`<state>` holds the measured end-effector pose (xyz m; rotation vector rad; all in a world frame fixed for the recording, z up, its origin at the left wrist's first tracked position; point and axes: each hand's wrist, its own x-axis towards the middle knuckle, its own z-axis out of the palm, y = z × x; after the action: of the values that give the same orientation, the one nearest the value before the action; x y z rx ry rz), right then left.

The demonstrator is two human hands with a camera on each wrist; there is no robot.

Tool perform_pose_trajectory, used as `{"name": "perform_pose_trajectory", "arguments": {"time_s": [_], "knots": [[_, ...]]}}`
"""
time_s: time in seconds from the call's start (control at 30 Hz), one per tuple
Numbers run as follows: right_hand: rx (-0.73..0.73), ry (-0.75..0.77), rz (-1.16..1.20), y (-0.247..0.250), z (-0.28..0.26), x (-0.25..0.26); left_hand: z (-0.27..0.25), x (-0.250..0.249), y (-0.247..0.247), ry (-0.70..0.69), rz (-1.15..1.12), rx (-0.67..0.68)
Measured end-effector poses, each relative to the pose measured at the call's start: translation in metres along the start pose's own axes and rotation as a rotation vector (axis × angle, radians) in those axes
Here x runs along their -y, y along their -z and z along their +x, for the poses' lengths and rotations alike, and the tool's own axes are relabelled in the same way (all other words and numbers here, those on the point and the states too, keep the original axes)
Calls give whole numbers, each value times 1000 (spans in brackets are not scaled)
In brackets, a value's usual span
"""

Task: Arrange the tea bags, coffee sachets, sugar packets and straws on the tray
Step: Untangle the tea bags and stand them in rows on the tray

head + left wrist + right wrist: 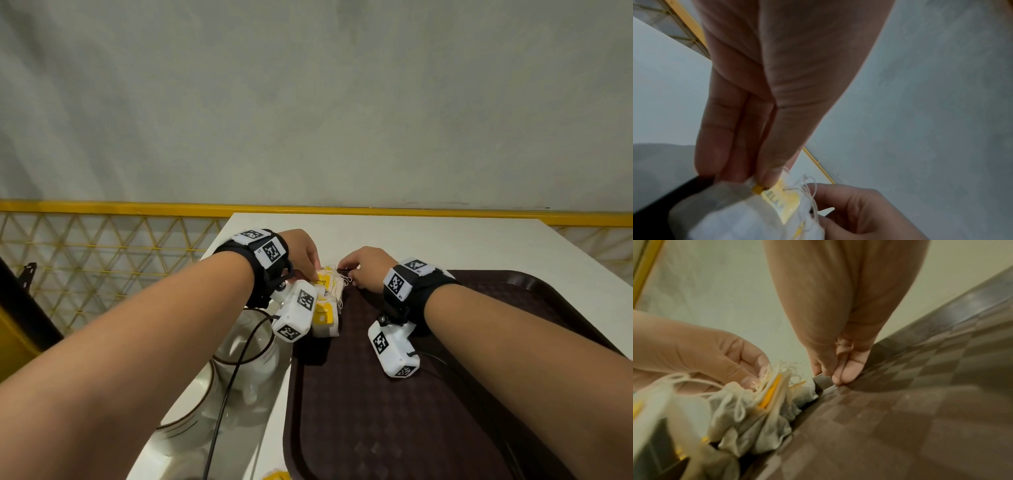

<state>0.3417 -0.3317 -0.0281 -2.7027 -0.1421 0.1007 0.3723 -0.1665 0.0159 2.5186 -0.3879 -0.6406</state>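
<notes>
Left hand (301, 255) pinches the top of the tea bags (327, 305) bundle (white bags, yellow tags, loose strings) at the far left corner of the brown tray (394, 411). Right hand (364, 269), just beside it, has fingers curled down pinching at the tray's far rim; what it grips I cannot tell. White tabletop (428, 240) carries the tray, with white cups (246, 346) left of it.

head downward, wrists close, sharing tea bags (327, 301)

Tea bags (756, 410) on tray (900, 418) corner
</notes>
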Motion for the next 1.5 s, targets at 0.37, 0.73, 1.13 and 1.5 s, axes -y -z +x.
{"name": "perform_pose_trajectory", "arguments": {"time_s": [0.37, 0.73, 1.13, 1.5], "knots": [[-56, -74, 249, 1, -12, 3, -8, -5, 3, 12, 5, -18], [63, -150, 329, 1, -14, 21, -2, 0, 0, 48, 70, -125], [86, -154, 495, 4, -24, 22, 5, 1, 3, 60, -6, -167], [27, -179, 720, 2, -25, 27, -7, -3, 3, 26, 136, 6]]}}
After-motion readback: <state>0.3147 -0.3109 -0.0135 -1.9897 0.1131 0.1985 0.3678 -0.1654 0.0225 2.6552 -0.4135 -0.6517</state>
